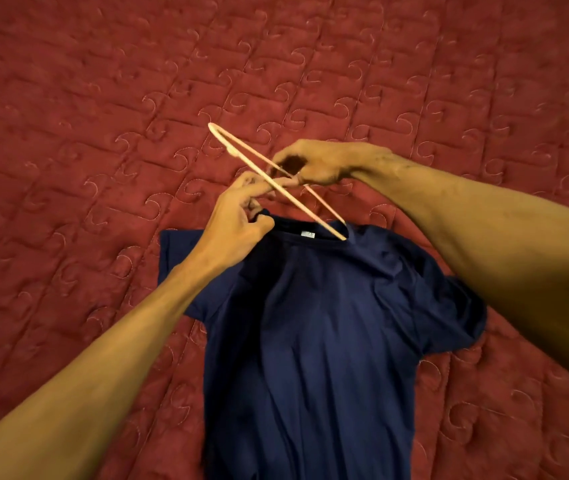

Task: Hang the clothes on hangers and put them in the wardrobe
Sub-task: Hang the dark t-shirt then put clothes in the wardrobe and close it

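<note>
A navy blue T-shirt (314, 334) lies flat on the bed, collar pointing away from me, a small white label inside the neck. A thin pale hanger (241, 156) is held tilted above the collar, its lower end poking into the right side of the neck opening. My right hand (317, 162) grips the hanger near its middle from above. My left hand (238, 220) pinches the left edge of the collar, its fingertips also touching the hanger's bar.
A dark red quilted bedspread (85, 133) with stitched swirl patterns fills the whole view under and around the shirt. No wardrobe or other clothes are in sight.
</note>
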